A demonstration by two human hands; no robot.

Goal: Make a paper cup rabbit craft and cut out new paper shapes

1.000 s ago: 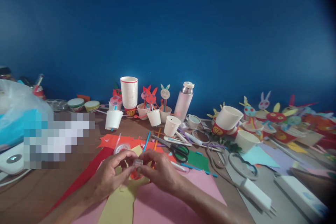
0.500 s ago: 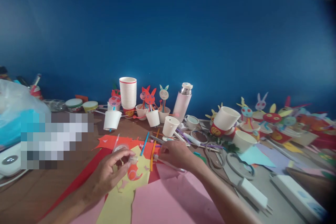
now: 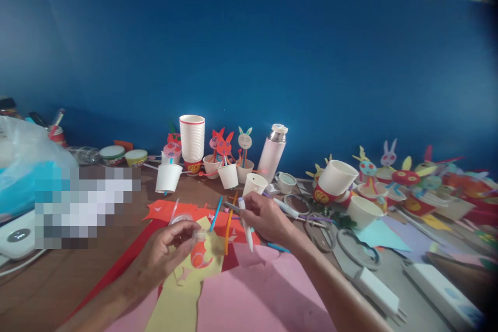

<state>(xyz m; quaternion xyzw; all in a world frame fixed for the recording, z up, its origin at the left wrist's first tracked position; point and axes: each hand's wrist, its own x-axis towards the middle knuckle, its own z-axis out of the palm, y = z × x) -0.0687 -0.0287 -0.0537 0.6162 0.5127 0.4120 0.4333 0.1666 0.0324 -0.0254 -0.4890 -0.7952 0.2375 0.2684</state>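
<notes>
My left hand (image 3: 177,244) pinches a small, clear, cylindrical thing (image 3: 199,235) between thumb and fingers; its kind is too small to make out. Below it, cut orange paper pieces (image 3: 201,259) lie on a yellow paper sheet (image 3: 177,295). My right hand (image 3: 266,216) is closed on a white marker (image 3: 245,225), held steeply with its narrow end down over the pink paper (image 3: 264,290). Orange (image 3: 229,228) and blue (image 3: 217,212) pipe cleaners lie between the hands. A white paper cup (image 3: 254,184) stands just behind my right hand.
Behind stand a tall stack of paper cups (image 3: 192,137), cup figures with rabbit-like paper heads (image 3: 224,145) and a pink thermos (image 3: 271,155). To the right are more cup figures (image 3: 368,171), a white charger (image 3: 375,290) and a power strip (image 3: 441,290). A plastic bag (image 3: 31,150) sits left.
My right hand has risen slightly and turned the white marker from lying nearly flat to steep, narrow end down. My left hand stays in place with the small clear thing.
</notes>
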